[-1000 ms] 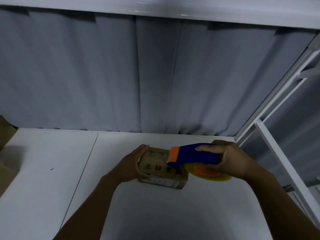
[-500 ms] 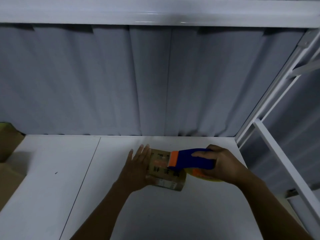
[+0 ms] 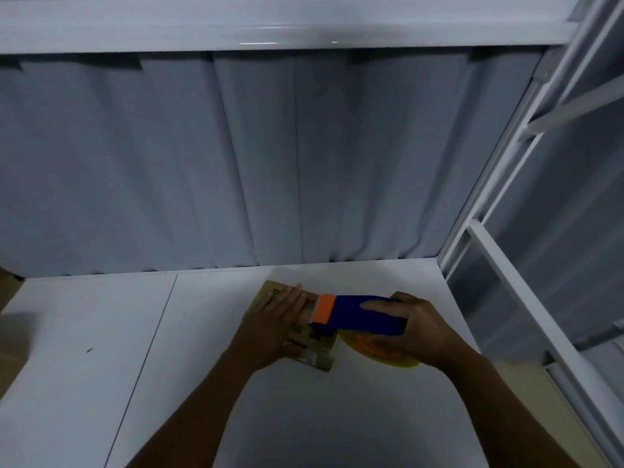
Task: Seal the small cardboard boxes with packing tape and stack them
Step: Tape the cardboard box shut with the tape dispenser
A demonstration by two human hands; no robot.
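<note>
I see the box (image 3: 312, 346) on the table (image 3: 101, 332). The left hand (image 3: 277, 319) lies flat on the box's left part. The dispenser (image 3: 364, 315) sits on its right part, gripped by the right hand (image 3: 415, 329) right of the box. Behind the box hangs a curtain (image 3: 270, 163).

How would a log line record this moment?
step: taping box | left hand: flat on box | right hand: grips dispenser at box top | box: on table

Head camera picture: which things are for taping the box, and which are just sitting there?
For the job: small cardboard box, blue tape dispenser, left hand pressing the box, right hand gripping the dispenser.
Just there: grey curtain, white frame, white table.
</note>
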